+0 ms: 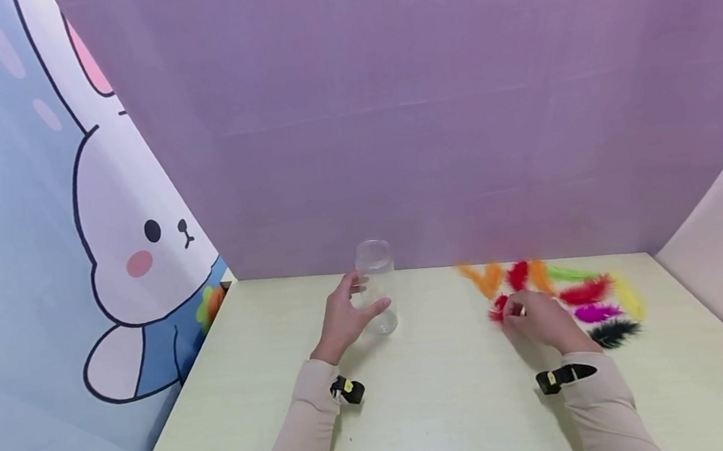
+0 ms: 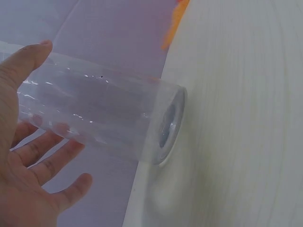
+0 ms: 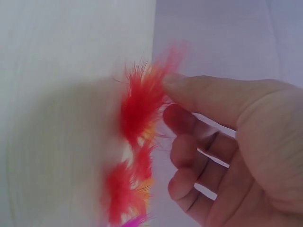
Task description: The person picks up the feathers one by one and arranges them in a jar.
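Observation:
A clear, see-through jar (image 1: 377, 289) stands upright on the table. My left hand (image 1: 342, 318) holds it from the left, thumb on the near side and fingers on the far side. In the left wrist view the little finger of that hand (image 2: 28, 184) stands away from the jar wall (image 2: 104, 109). Over on the right, my right hand (image 1: 546, 320) pinches a fluffy red feather (image 3: 137, 106) between thumb and forefinger. Its other fingers are loosely bent. Part of this feather (image 1: 497, 310) shows left of the fingertips in the head view.
Loose feathers lie around the right hand: orange (image 1: 489, 280), red (image 1: 586, 291), green (image 1: 569, 274), yellow (image 1: 630, 298), magenta (image 1: 597, 312) and black (image 1: 615, 332). A purple backdrop (image 1: 425, 139) rises behind the pale table (image 1: 444, 406). A rabbit-print cloth (image 1: 136, 262) hangs at left.

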Action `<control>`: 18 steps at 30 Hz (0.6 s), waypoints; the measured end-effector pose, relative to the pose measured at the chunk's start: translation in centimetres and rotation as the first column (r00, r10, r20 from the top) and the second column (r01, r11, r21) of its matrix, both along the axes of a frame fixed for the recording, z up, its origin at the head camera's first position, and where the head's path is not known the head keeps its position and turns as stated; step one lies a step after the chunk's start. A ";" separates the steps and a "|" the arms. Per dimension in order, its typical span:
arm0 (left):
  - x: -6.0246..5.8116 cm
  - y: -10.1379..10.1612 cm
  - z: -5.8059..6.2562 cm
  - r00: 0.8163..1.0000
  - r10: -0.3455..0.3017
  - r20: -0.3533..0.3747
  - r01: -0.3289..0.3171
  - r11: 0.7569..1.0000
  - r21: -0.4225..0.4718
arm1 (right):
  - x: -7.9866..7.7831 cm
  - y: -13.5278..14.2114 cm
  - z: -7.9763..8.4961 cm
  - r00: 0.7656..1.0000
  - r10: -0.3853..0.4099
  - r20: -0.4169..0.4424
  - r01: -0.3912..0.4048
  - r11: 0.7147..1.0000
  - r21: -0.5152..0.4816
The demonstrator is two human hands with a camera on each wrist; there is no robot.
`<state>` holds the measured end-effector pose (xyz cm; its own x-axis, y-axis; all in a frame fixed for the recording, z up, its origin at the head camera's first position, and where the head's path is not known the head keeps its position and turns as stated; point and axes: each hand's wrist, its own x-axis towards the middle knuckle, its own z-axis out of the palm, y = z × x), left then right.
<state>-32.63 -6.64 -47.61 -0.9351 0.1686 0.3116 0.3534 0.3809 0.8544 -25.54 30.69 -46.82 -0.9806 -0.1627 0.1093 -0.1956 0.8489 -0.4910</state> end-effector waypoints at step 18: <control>-0.3 -0.4 -0.2 0.999 -0.032 -0.031 0.033 0.999 0.022 | 0.5 -0.8 2.3 0.989 -0.125 -0.079 0.110 0.979 -0.174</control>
